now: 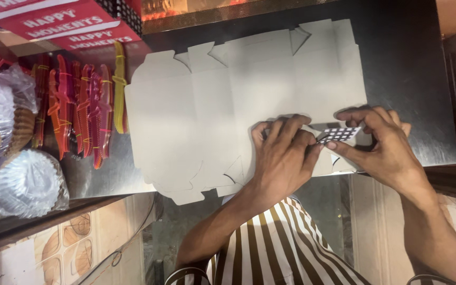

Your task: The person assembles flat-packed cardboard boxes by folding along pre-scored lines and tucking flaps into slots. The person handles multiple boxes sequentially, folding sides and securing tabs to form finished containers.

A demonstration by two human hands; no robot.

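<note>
A flat, unfolded grey cardboard box blank (212, 111) lies on a steel counter (407, 68). At its near right corner a small flap with a black-and-white grid pattern (342, 133) is turned up. My left hand (283, 158) rests on the blank's near edge, its fingertips pinching the left end of this flap. My right hand (383, 145) grips the flap from the right, thumb under and fingers over it. My striped shirt (286, 248) shows below.
Bundles of orange, pink and yellow plastic strips (80, 105) tied with bands lie left of the blank. Bagged foil cups (27, 184) and paper liners (14, 116) sit at far left. Red boxes (64, 21) stand at the top left. The counter edge runs under my hands.
</note>
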